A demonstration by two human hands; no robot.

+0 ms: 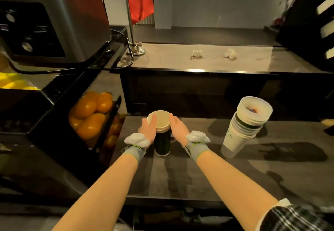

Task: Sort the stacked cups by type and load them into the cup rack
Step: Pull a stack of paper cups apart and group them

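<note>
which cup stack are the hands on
The dark green stack, gripped on top by left hand and right hand; the white stack stands untouched.

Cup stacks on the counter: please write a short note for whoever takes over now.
Hands: the left grip and the right grip both hold the top of the dark cup stack, which stands upright on the counter.
The mixed cup stack stands apart to the right, untouched.
Done: nothing loaded that I can see.
Left: separate by type and load the rack, which is not clearly in view.
</note>
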